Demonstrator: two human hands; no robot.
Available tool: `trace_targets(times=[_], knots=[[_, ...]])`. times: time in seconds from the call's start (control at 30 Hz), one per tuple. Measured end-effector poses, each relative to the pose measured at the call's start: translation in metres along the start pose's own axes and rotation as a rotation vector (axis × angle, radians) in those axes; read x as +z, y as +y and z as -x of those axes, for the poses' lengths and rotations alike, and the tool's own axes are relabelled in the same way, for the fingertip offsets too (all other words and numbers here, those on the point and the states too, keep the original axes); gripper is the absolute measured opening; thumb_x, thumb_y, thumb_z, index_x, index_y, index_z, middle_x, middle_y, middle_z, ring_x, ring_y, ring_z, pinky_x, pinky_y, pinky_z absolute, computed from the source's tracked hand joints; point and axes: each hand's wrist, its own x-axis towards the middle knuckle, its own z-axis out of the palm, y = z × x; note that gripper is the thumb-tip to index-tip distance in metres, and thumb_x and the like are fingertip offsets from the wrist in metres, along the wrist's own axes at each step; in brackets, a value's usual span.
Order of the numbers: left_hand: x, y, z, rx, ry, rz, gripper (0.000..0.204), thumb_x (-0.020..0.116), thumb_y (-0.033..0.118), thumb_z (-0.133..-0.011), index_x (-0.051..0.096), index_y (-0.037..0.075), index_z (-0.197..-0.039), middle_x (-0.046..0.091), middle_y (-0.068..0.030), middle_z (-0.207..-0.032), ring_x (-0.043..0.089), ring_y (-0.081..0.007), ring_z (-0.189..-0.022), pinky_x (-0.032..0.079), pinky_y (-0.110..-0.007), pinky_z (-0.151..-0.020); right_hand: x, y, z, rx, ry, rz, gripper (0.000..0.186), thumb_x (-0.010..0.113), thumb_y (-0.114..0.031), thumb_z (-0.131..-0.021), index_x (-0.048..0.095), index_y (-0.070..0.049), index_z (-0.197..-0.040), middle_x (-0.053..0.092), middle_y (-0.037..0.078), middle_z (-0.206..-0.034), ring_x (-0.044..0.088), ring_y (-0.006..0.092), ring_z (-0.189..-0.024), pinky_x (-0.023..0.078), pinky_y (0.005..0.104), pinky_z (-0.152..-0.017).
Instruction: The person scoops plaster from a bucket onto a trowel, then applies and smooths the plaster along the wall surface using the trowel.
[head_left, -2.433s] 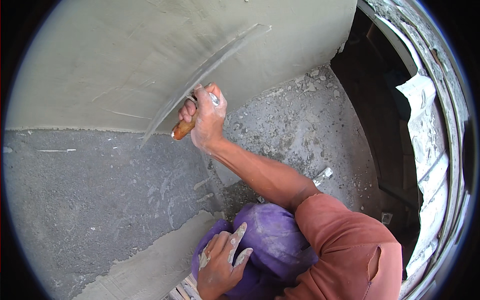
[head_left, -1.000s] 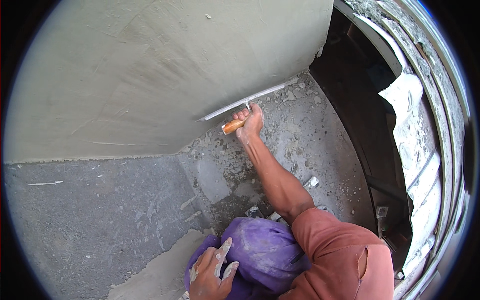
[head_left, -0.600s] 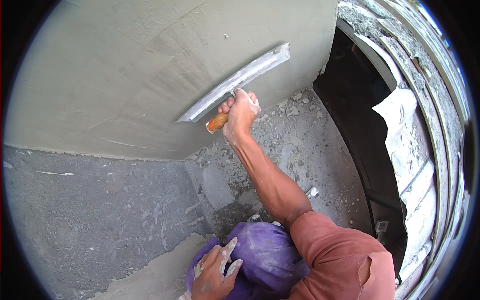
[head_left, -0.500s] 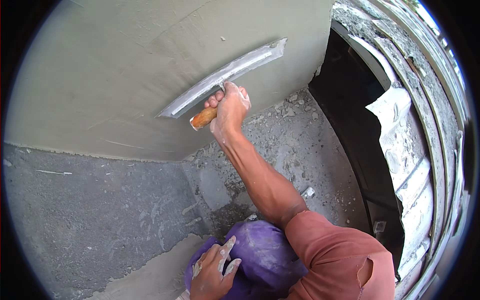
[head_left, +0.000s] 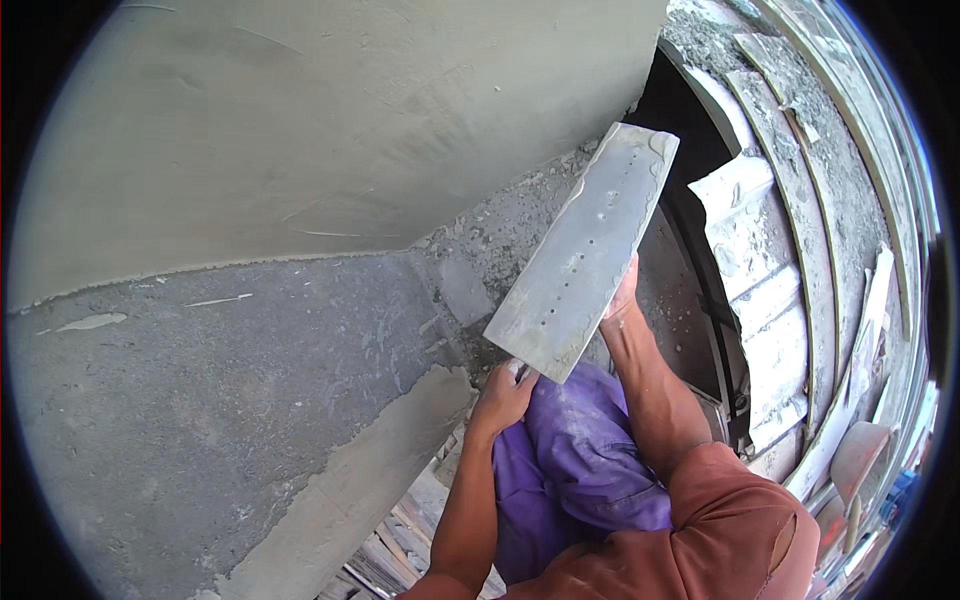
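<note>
A long steel plastering trowel (head_left: 585, 250) is tilted so that the flat face of its blade shows, with a row of small marks down the middle and wet grey plaster along its edges. My right hand (head_left: 622, 295) is partly behind the blade, closed round the handle, which the blade hides. At the blade's lower end, my left hand (head_left: 503, 398) has its fingers curled against the edge; some fingertips are hidden there. Beyond the trowel stands a wall (head_left: 330, 130) coated in smooth grey-green plaster, and the blade is off it.
Rough grey concrete (head_left: 250, 390) lies to the left, bordered by a strip of smoother plaster (head_left: 330, 510). Crumbs of mortar litter the corner floor (head_left: 500, 225). A dark gap (head_left: 690, 110) and splattered boards (head_left: 760, 290) run along the right. My purple-clad knees (head_left: 590, 440) are below the trowel.
My right hand has brought the trowel off the wall, down and to the right, turning its flat face into view. My left hand has come up from my knee to the blade's lower end.
</note>
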Motion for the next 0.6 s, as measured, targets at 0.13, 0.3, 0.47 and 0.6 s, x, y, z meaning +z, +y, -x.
trace_targets(times=[0.13, 0.3, 0.47, 0.6], knots=[[0.038, -0.032, 0.054, -0.141, 0.169, 0.517, 0.042, 0.064, 0.021, -0.097, 0.061, -0.002, -0.132, 0.069, -0.0164, -0.123, 0.069, -0.0316, -0.109, 0.053, -0.037, -0.094, 0.071, 0.015, 0.106, 0.037, 0.162, -0.178, 0.041, 0.050, -0.034, -0.101, 0.066, -0.004, -0.123, 0.074, 0.014, -0.107, 0.073, 0.0241, -0.084, 0.061, 0.0344, -0.077], [0.032, 0.077, 0.098, -0.149, -0.268, 0.534, 0.042, 0.063, 0.021, -0.097, 0.060, -0.002, -0.132, 0.069, -0.0158, -0.124, 0.068, -0.0306, -0.110, 0.053, -0.037, -0.094, 0.151, 0.002, 0.236, -0.118, 0.212, -0.347, 0.039, 0.051, -0.033, -0.101, 0.066, -0.004, -0.123, 0.074, 0.014, -0.107, 0.073, 0.0245, -0.086, 0.061, 0.0358, -0.079], [-0.020, 0.103, 0.158, -0.169, -0.710, 0.507, 0.042, 0.063, 0.021, -0.098, 0.060, -0.002, -0.133, 0.069, -0.0151, -0.124, 0.068, -0.0293, -0.110, 0.053, -0.036, -0.094, 0.200, 0.036, 0.297, -0.296, 0.162, -0.515, 0.038, 0.052, -0.032, -0.102, 0.066, -0.004, -0.123, 0.074, 0.014, -0.107, 0.073, 0.0249, -0.088, 0.061, 0.0371, -0.081], [-0.011, 0.116, 0.155, -0.193, -0.963, 0.479, 0.043, 0.063, 0.021, -0.098, 0.059, -0.001, -0.134, 0.069, -0.0145, -0.125, 0.068, -0.0283, -0.110, 0.053, -0.036, -0.094, 0.186, 0.048, 0.337, -0.348, 0.052, -0.621, 0.037, 0.054, -0.031, -0.102, 0.066, -0.003, -0.123, 0.074, 0.014, -0.107, 0.074, 0.0252, -0.090, 0.062, 0.0382, -0.082]])
